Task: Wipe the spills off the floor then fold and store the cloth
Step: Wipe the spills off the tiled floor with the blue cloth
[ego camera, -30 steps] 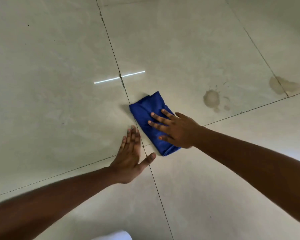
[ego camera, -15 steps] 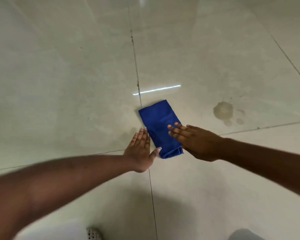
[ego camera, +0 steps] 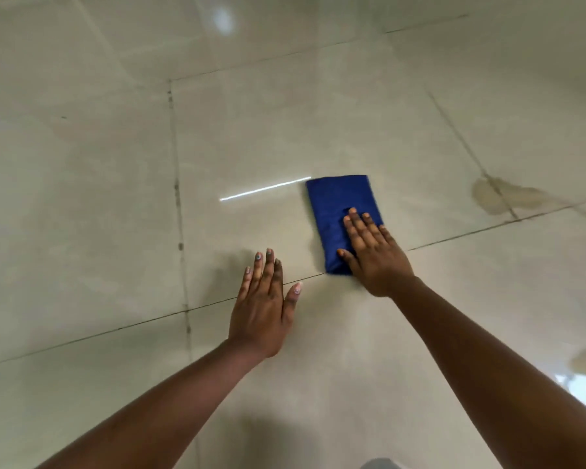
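Nearest, our left hand [ego camera: 263, 304] lies flat, fingers straight, on the tiled floor [ego camera: 82, 198]. Just right and farther, our right hand [ego camera: 374, 255] presses flat-fingered on the folded blue cloth [ego camera: 340, 201] — a brownish spill [ego camera: 501, 196] lies well right.

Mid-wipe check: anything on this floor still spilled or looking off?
Yes. A brownish spill still lies on the floor across a tile joint, right of the blue cloth, untouched. The right hand presses the cloth flat; the left hand rests on bare tile.

Cloth slid right over the stain

The right hand [ego camera: 374, 255] pushed the cloth [ego camera: 342, 211] onto the round stain; the left hand [ego camera: 261, 306] now lies apart from it.
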